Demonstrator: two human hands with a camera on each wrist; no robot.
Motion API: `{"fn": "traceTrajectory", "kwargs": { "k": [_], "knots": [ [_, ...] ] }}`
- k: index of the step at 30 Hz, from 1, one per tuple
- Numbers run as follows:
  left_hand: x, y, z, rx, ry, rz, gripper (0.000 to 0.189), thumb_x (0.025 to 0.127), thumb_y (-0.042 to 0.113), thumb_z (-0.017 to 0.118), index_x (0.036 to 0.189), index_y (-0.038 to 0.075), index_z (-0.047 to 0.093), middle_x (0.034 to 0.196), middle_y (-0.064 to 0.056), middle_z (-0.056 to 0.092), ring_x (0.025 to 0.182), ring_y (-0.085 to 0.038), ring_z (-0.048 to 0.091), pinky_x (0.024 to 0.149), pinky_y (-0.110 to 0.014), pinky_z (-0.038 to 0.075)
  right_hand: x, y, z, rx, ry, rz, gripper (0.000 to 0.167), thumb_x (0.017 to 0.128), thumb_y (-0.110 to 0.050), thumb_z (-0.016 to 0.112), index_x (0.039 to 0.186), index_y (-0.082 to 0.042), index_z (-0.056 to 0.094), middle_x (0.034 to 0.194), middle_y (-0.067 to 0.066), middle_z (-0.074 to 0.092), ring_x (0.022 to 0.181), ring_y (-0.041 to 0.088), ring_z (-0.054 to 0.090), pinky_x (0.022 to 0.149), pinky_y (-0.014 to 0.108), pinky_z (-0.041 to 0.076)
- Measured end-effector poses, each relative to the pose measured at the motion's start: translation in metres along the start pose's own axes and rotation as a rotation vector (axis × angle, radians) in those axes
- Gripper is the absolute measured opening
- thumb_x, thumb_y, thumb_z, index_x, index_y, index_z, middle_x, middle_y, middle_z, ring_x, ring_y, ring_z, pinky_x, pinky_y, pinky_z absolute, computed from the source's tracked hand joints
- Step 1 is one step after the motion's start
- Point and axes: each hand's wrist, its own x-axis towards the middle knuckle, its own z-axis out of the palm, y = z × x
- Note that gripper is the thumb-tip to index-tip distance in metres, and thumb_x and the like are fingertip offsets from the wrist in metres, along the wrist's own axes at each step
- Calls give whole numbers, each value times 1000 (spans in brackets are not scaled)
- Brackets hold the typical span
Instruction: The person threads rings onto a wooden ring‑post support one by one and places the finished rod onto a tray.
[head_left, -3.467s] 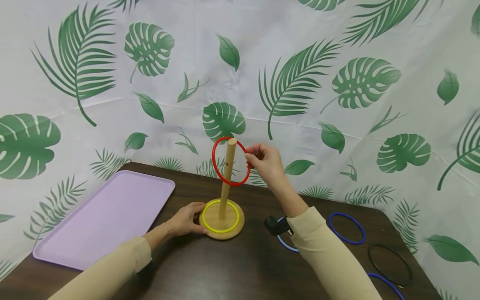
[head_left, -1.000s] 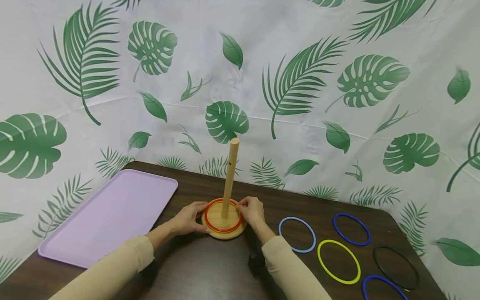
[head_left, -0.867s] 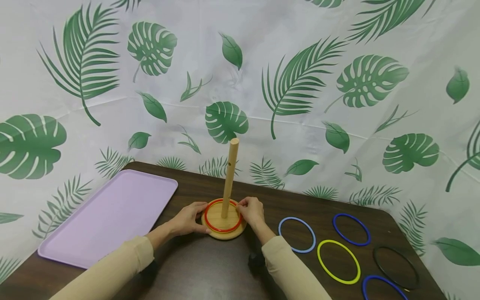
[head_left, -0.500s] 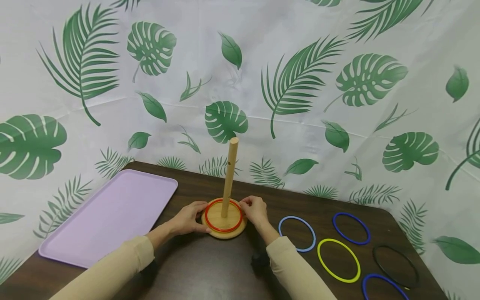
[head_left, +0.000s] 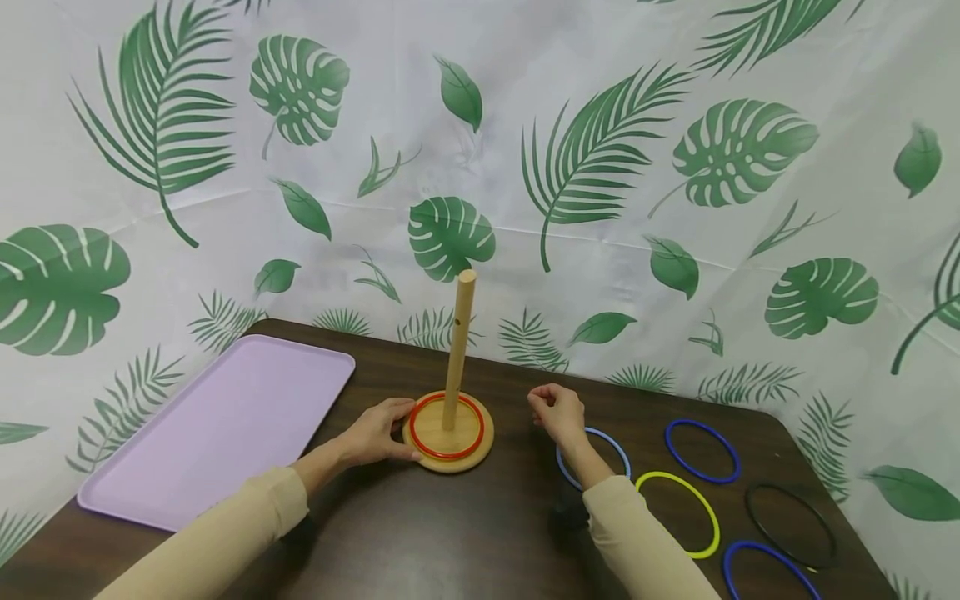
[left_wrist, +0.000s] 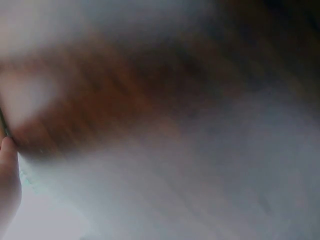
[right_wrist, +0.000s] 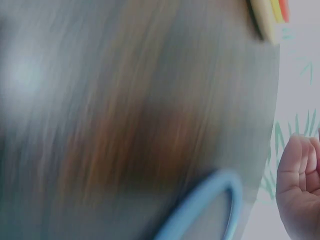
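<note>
one red ring (head_left: 450, 457) | beside left fingers (head_left: 399, 407) | apart from right fingers (head_left: 546, 392)

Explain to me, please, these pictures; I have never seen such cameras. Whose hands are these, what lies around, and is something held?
There is no robot: these are a person's own two hands. The wide picture comes from a camera worn on the head, looking down. The two smaller, blurry ones were taken from the wrists. The left hand holds the base of a wooden stand, upright on a dark table. Low around its post, a red ring lies above a yellow one. The right hand appears to hold nothing. On the table also lie a purple tray and, on the right, five loose rings: light blue, yellow, black and two dark blue.
</note>
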Motion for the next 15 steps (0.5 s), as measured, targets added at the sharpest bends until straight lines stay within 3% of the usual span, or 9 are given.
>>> {"fn": "traceTrajectory", "kwargs": {
  "k": [8, 15],
  "knots": [
    [0, 0, 0, 12, 8, 7, 86, 71, 24, 82, 135, -15, 39, 137, -31, 41, 126, -41, 42, 97, -45, 45, 2, 18, -41, -41, 60, 6, 15, 86, -5, 65, 94, 8, 67, 76, 15, 66, 61, 19, 64, 56, 25, 55],
    [0, 1, 0, 14, 5, 2, 86, 72, 25, 82, 135, -15, 39, 137, -31, 41, 126, -41, 42, 96, -44, 45, 1, 31, -65, -167, 74, -19, 17, 85, -8, 67, 97, 5, 68, 81, 14, 68, 67, 17, 63, 58, 17, 49]
  ]
}}
